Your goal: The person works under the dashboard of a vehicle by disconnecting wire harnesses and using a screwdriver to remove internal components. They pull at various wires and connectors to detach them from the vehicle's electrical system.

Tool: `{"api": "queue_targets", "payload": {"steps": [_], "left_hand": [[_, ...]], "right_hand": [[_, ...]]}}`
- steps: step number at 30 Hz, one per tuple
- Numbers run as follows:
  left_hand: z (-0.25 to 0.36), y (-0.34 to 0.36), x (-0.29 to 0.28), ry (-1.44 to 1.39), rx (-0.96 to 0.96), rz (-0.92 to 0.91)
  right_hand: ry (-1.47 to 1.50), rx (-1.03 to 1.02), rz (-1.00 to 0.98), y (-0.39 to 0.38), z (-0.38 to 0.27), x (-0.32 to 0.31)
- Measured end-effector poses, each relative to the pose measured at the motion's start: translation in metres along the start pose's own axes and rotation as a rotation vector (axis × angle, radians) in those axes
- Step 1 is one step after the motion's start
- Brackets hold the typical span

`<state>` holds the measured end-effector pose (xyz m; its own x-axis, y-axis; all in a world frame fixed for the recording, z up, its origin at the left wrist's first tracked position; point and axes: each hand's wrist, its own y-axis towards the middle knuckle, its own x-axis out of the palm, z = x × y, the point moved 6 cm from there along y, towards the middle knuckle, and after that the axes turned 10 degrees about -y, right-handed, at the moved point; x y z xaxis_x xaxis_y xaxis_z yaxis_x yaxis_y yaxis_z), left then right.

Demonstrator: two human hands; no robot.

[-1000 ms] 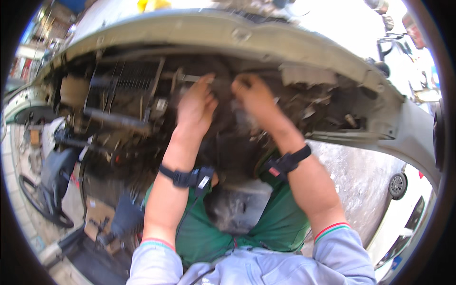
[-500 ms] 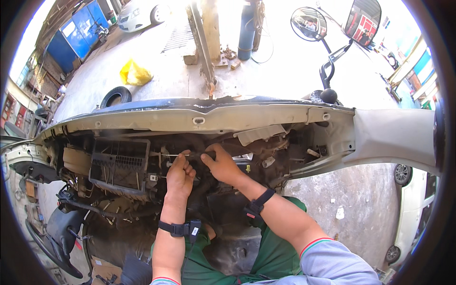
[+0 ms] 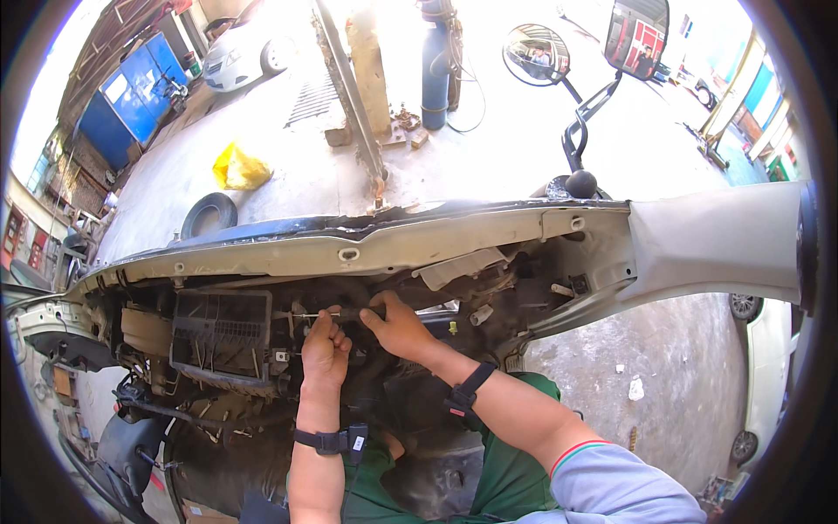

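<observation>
A screwdriver lies level across the opened dashboard cavity, its thin bright shaft pointing left and its dark handle mostly covered by fingers. My left hand pinches the shaft between thumb and curled fingers. Wrapped round the handle, my right hand is closed, with the thumb toward the left hand. Left of the shaft's tip sits a black ribbed plastic housing. The tip reaches close to a small bracket beside that housing; whether it touches a screw I cannot tell.
A pale metal frame edge runs across beyond my hands. Dark hoses and a steering wheel are at the lower left. Farther off are a tyre, a yellow bag, a blue cylinder and side mirrors.
The whole view has shifted, so hands and frame edge sit slightly lower and farther left. Both hands keep their hold on the screwdriver.
</observation>
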<state>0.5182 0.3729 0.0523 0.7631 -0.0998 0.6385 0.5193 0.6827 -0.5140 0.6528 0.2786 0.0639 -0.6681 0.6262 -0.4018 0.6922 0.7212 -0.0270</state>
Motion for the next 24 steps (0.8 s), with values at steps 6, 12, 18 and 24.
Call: {"api": "queue_targets", "payload": {"steps": [6,12,18,24], "left_hand": [[0.001,0.000,-0.004,0.003,0.004,-0.009],[0.002,0.000,-0.003,0.031,0.024,-0.013],[-0.006,-0.005,0.013,-0.072,-0.030,-0.050],[0.008,-0.037,-0.007,0.057,-0.027,-0.022]], "right_hand": [[-0.122,-0.065,-0.028,-0.004,-0.014,-0.007],[-0.020,0.075,-0.077,0.003,0.002,0.005],[0.313,0.380,-0.158,0.002,0.013,0.004],[0.505,0.530,-0.345,-0.006,-0.013,0.008]]}}
